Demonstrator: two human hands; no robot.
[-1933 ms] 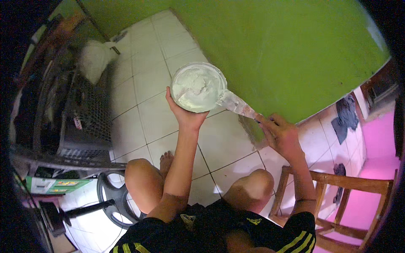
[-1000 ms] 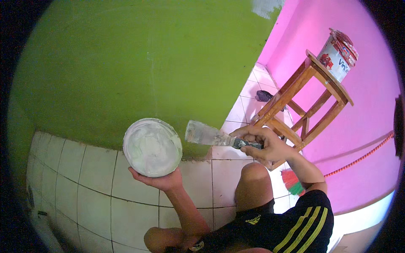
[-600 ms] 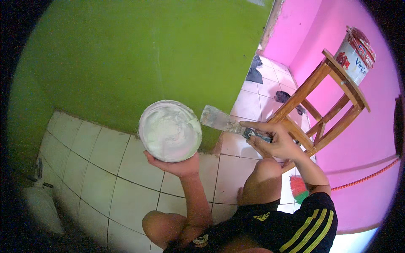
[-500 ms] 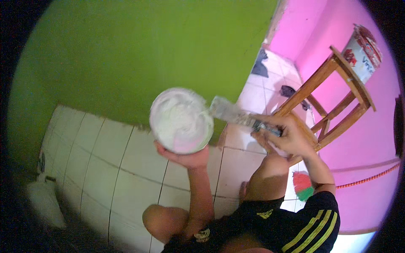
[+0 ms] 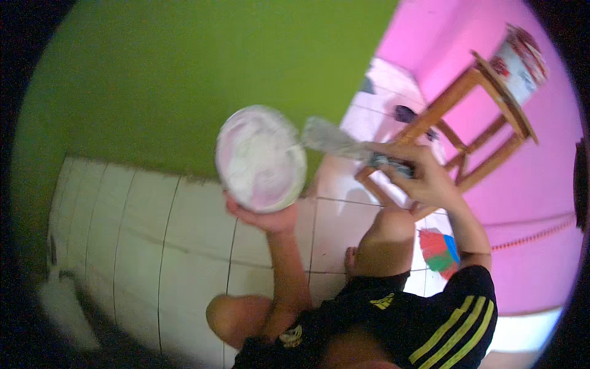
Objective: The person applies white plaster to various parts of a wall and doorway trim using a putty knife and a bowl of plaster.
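Observation:
My left hand [image 5: 263,218] grips a round, shallow bowl [image 5: 228,150] from below, its open side tilted toward me. White paste [image 5: 261,157] is smeared unevenly inside, with pinkish bare patches showing through. In my right hand [image 5: 413,172] is a putty knife [image 5: 335,139], its wide blade coated with pale dried paste and pointing left. The blade's tip is beside the bowl's right rim, slightly apart from it. My fingers are wrapped round the dark handle.
A green wall [image 5: 184,74] rises in front above a white tiled floor [image 5: 196,246]. To the right, a wooden stool [image 5: 485,123] carries a white and red bucket [image 5: 519,67] near a pink wall [image 5: 528,184]. A red, green and blue bristly thing [image 5: 437,253] lies below. A whitish sack [image 5: 67,310] is at lower left.
The bowl has moved slightly up and turned, its opening now looking narrower. The putty knife has risen a little with my right hand. The view has shifted slightly.

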